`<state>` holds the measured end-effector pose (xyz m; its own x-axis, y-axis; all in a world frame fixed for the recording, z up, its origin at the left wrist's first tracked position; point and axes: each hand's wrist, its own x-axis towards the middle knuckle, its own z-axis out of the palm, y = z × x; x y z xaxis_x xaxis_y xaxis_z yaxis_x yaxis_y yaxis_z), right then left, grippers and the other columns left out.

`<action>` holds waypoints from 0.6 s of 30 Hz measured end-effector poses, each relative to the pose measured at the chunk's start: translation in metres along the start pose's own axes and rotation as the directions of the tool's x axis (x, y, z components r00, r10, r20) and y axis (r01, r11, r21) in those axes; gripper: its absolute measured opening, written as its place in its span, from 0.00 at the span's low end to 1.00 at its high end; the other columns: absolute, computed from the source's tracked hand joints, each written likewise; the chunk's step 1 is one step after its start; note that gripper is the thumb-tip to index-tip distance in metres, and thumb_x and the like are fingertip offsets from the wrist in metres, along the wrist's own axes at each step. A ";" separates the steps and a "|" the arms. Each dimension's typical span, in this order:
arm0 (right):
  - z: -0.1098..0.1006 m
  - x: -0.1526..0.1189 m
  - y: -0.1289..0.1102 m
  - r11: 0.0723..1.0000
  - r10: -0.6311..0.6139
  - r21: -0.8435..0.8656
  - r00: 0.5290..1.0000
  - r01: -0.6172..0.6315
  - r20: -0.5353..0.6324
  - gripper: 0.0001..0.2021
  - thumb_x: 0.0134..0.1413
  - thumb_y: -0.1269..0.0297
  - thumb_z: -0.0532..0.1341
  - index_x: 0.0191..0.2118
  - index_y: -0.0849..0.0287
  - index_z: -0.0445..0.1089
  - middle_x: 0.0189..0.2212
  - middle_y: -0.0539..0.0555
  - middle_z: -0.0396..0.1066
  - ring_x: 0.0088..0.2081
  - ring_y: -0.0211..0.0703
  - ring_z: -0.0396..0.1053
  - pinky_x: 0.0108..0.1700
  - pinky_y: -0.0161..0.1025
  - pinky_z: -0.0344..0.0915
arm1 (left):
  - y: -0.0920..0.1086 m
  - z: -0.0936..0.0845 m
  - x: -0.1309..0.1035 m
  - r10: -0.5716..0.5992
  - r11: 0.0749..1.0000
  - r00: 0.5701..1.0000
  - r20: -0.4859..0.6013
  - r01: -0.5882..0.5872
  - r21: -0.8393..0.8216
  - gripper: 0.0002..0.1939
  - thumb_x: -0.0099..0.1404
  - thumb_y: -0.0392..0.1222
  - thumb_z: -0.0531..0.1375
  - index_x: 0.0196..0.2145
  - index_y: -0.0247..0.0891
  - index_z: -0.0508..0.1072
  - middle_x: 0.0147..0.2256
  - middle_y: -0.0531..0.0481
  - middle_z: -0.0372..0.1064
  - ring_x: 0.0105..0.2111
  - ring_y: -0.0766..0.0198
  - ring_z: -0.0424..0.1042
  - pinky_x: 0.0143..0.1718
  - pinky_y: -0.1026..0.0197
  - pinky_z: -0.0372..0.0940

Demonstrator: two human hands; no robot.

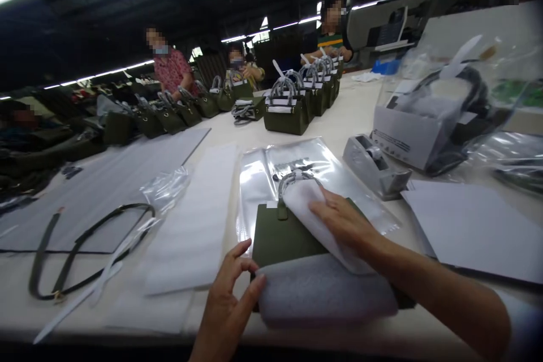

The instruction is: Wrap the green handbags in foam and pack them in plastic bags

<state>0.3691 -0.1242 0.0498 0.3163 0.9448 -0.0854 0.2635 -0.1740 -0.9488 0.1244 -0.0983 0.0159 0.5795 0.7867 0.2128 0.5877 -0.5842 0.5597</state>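
A green handbag lies on the table in front of me, its wrapped handles pointing away. A white foam sheet covers its near part, and a folded piece of the white sheeting reaches up to the handles. My left hand pinches the left edge of the foam sheet between thumb and fingers. My right hand is closed on the folded piece near the handles; its fingertips are partly hidden. Beneath the bag's far side is a clear plastic bag.
A tape dispenser, a bagged handbag and white sheets are on the right. White foam sheets and a green strap lie left. Rows of green handbags and several people stand beyond.
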 end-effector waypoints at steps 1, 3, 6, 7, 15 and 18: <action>-0.002 0.002 0.000 1.000 0.014 0.021 1.000 -0.014 -0.018 0.17 0.52 0.65 0.53 0.49 0.58 0.64 0.43 0.55 0.69 0.44 0.49 0.66 0.47 0.41 0.62 | 0.001 -0.002 0.003 -0.022 0.998 1.000 0.019 0.023 -0.065 0.07 0.64 0.43 0.52 0.32 0.39 0.66 0.55 0.43 0.57 0.55 0.57 0.58 0.51 0.51 0.61; -0.004 0.002 0.000 0.999 0.016 0.029 0.999 -0.015 -0.036 0.14 0.54 0.63 0.52 0.44 0.59 0.67 0.36 0.54 0.71 0.37 0.46 0.69 0.41 0.40 0.65 | 0.004 -0.003 0.012 -0.037 0.986 0.999 0.033 0.042 -0.161 0.08 0.63 0.43 0.53 0.30 0.39 0.67 0.58 0.45 0.52 0.58 0.56 0.53 0.55 0.50 0.55; 0.005 -0.005 0.000 0.980 -0.158 -0.116 0.986 0.163 0.046 0.15 0.57 0.59 0.50 0.42 0.59 0.69 0.35 0.53 0.72 0.38 0.47 0.70 0.41 0.42 0.67 | 0.007 0.001 0.028 -0.070 0.954 0.994 0.081 0.091 -0.287 0.06 0.61 0.43 0.56 0.29 0.39 0.67 0.61 0.47 0.44 0.60 0.55 0.46 0.57 0.50 0.50; 0.010 -0.008 0.001 0.947 -0.251 -0.187 0.965 0.262 0.077 0.15 0.58 0.60 0.50 0.44 0.59 0.69 0.38 0.53 0.72 0.42 0.47 0.69 0.44 0.43 0.66 | 0.006 0.003 0.032 -0.090 0.932 0.990 0.107 0.122 -0.342 0.06 0.60 0.43 0.56 0.29 0.39 0.67 0.61 0.48 0.43 0.60 0.55 0.46 0.57 0.51 0.51; 0.047 -0.016 0.018 0.486 -0.660 -0.430 0.642 0.761 0.389 0.19 0.54 0.78 0.47 0.49 0.65 0.66 0.49 0.59 0.66 0.55 0.47 0.58 0.55 0.47 0.61 | -0.001 0.017 0.044 -0.151 0.857 0.984 0.098 0.180 -0.483 0.04 0.58 0.38 0.56 0.26 0.38 0.67 0.58 0.46 0.51 0.58 0.56 0.52 0.54 0.55 0.54; 0.042 -0.015 0.017 0.439 -0.649 -0.413 0.600 0.798 0.468 0.19 0.55 0.79 0.48 0.50 0.63 0.65 0.49 0.58 0.66 0.56 0.45 0.58 0.56 0.48 0.59 | 0.001 0.017 0.046 -0.205 0.834 0.973 0.107 0.231 -0.500 0.05 0.58 0.37 0.55 0.25 0.38 0.66 0.56 0.46 0.53 0.56 0.57 0.55 0.43 0.61 0.61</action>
<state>0.3307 -0.1298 0.0224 -0.4076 0.8095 0.4225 0.7446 0.5625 -0.3593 0.1606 -0.0660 0.0127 0.5039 0.8638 0.0065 0.3416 -0.2062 0.9170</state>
